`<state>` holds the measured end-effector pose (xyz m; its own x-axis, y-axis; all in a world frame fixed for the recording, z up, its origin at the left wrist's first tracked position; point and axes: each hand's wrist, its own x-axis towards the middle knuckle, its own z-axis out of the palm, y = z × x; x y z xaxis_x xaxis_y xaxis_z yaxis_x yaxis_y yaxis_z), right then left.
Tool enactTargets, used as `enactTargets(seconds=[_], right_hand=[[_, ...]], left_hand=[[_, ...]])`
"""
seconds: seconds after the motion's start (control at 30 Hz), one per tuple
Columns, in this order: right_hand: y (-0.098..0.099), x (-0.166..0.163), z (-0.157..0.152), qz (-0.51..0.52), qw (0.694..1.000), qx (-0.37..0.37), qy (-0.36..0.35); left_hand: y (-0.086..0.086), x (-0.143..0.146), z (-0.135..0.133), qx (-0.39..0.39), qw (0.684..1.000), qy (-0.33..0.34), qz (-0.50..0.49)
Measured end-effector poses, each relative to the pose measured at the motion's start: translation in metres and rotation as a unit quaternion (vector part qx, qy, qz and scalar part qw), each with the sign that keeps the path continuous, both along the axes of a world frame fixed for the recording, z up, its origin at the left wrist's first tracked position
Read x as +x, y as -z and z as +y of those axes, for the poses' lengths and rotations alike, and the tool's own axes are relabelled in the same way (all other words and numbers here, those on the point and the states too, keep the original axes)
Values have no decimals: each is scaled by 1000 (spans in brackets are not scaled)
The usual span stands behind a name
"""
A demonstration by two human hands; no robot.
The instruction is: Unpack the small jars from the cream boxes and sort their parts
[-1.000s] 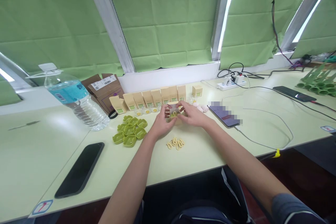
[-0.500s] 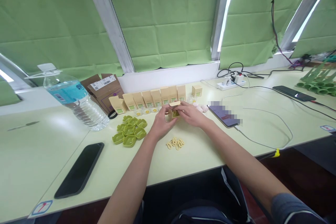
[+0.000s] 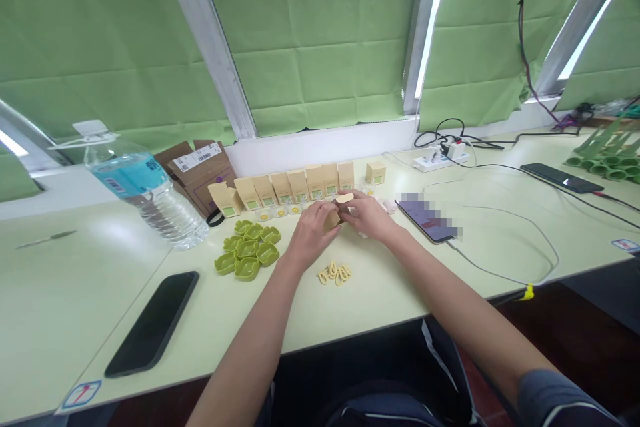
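Observation:
Both my hands meet over the middle of the pale green table point(image 3: 380, 293). My left hand point(image 3: 311, 235) is wrapped round a small tan cardboard box point(image 3: 336, 213). My right hand point(image 3: 369, 215) pinches the same box from the right, near its lifted top flap. A row of the same tan boxes point(image 3: 295, 188) stands just behind the hands along the window sill. Several yellow rings point(image 3: 334, 273) lie on the table just in front of my hands. A cluster of green plastic cups point(image 3: 247, 250) sits to the left of my left hand.
A large water bottle point(image 3: 143, 190) lies on its side at the left beside a brown carton point(image 3: 197, 170). A black phone point(image 3: 153, 322) lies at front left; another phone point(image 3: 427, 217) with a cable sits right of my hands. A power strip point(image 3: 443, 157) is at the back.
My hands turned the small box and shifted slightly right; its top flap now stands lifted. The clear piece seen between my fingers a second ago is out of sight.

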<state>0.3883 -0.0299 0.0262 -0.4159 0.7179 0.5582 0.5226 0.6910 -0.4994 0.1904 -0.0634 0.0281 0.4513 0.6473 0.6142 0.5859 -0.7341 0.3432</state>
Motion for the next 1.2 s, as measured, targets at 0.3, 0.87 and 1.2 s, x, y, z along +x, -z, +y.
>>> enactTargets(seconds=[0.3, 0.87, 1.2], right_hand=[[-5, -4, -5, 7, 1000, 7, -8], [-6, -4, -4, 102, 990, 94, -2], [-14, -4, -12, 205, 978, 40, -11]], left_hand=[[1, 1, 2, 4, 1000, -27, -4], [9, -5, 8, 3, 995, -83, -55], [12, -9, 14, -39, 986, -124, -104]])
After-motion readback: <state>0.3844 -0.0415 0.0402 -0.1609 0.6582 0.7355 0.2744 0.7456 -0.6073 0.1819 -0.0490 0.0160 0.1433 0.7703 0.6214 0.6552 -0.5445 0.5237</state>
